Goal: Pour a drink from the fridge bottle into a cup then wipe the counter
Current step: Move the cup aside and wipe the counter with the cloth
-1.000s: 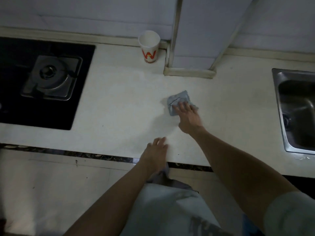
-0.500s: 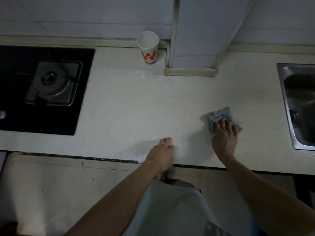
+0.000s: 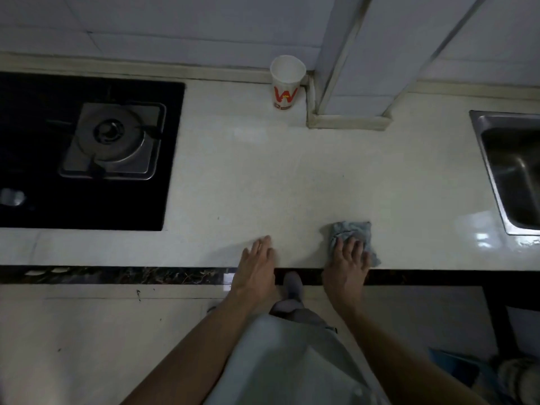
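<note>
While wiping the smooth pale counter (image 3: 263, 185), pressed right hand (image 3: 347, 258) flat on crumpled grey cloth (image 3: 350, 229) at the near edge, fingers spread, not clenched; likely for down-force. Braced left hand (image 3: 257, 264) flat just left of that, holding nothing. Parked paper cup (image 3: 287, 83) well ahead, against the wall, probably clear of strokes. Steel sink (image 3: 491, 176) off right.

Your head-worn wide-angle camera looks steeply down and forward over the front edge of the counter (image 3: 263, 176), facing the tiled wall (image 3: 175, 24), close enough that your forearms (image 3: 187, 352) fill the lower frame, the hob (image 3: 87, 147) at far left, the sink (image 3: 514, 171) cut off at right.
</note>
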{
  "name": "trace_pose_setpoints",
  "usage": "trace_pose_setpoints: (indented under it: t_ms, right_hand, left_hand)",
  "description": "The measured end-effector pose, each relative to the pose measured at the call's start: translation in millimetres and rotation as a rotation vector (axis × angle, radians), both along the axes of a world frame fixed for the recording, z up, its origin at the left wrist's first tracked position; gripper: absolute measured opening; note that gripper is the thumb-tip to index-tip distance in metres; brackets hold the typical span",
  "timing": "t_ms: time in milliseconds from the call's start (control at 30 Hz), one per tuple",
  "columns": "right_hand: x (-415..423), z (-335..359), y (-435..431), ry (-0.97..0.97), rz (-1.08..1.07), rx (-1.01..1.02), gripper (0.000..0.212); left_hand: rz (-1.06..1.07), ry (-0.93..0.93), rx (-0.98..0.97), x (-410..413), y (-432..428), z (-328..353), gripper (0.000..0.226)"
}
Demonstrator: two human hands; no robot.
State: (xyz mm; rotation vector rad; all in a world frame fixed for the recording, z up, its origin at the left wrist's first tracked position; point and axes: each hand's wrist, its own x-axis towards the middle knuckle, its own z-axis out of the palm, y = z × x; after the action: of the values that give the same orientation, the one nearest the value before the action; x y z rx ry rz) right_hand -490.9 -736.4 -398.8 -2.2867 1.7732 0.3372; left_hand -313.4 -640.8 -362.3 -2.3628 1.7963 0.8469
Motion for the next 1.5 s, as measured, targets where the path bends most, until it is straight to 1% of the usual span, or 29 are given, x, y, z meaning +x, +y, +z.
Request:
trace_pose_setpoints:
  t_ms: [67,133,200,300,367,467,567,667,700,800,867,1000,1133,1200,1267,1400,1500]
  right_hand:
    - [18.7,2.7,33.9,0.01,0.043,0.01,0.068]
    - [40.9,5.8,56.8,0.036,0.069,0.064,0.07]
    - [64.8,6.7,74.6,0.019,0.089,0.097,0.076]
    - [99.7,10.2,94.9,-0.021,0.144,0.112,0.076]
    - [113.2,11.3,97.9,-0.027,0.17,0.144,0.072]
    - [115.9,11.9,92.9,0.024,0.185,0.181,0.074]
    - [114.9,9.3,83.6,0.027,0.232,0.194,0.076]
    - [122.3,10.1,51.8,0.06,0.289,0.217,0.086]
    - [128.4,11.8,34.5,0.061,0.295,0.223,0.085]
    - [156.6,20.4,-29.0,0.066,0.306,0.242,0.078]
    - [177.8,25.3,-72.7,0.082,0.332,0.241,0.075]
    - [216.5,26.0,-149.9,0.123,0.411,0.226,0.076]
    - [251.9,20.4,-206.9,0.132,0.417,0.21,0.078]
    - [265.6,17.6,-229.2,0.121,0.404,0.211,0.078]
    - [274.1,15.7,-243.5,0.091,0.396,0.192,0.079]
    - [277.8,16.3,-250.8,0.065,0.388,0.171,0.082]
    - [279.3,17.3,-253.6,0.057,0.39,0.163,0.082]
  left_hand:
    - [-0.011,0.015,-0.029,12.5,13.1,-0.5,0.053]
    - [-0.032,0.062,-0.047,23.9,22.2,-1.5,0.055]
    - [-0.038,0.12,-0.062,31.0,29.1,-2.3,0.054]
    - [-0.051,0.187,-0.068,38.1,36.2,-3.9,0.053]
    - [-0.071,0.201,-0.088,44.2,37.8,-4.9,0.054]
    - [-0.098,0.239,-0.054,51.3,36.6,-3.7,0.059]
    - [-0.125,0.206,-0.064,55.9,28.7,-2.4,0.053]
    - [-0.153,0.17,-0.058,61.7,15.6,0.0,0.044]
    - [-0.168,0.155,-0.055,64.0,10.2,0.0,0.043]
    - [-0.154,0.16,-0.036,70.3,-10.2,0.0,0.049]
    - [-0.187,0.131,-0.03,78.2,-29.6,0.7,0.052]
    - [-0.204,-0.008,-0.05,104.1,-75.5,-1.5,0.057]
    - [-0.137,-0.059,-0.013,128.4,-109.7,-5.4,0.058]
    - [-0.084,-0.012,-0.002,135.2,-115.6,-10.7,0.053]
    - [-0.057,0.026,0.018,135.7,-114.6,-14.3,0.054]
    - [-0.093,0.012,0.09,132.6,-114.3,-14.2,0.061]
    - [-0.086,0.053,0.096,137.4,-118.1,-13.4,0.061]
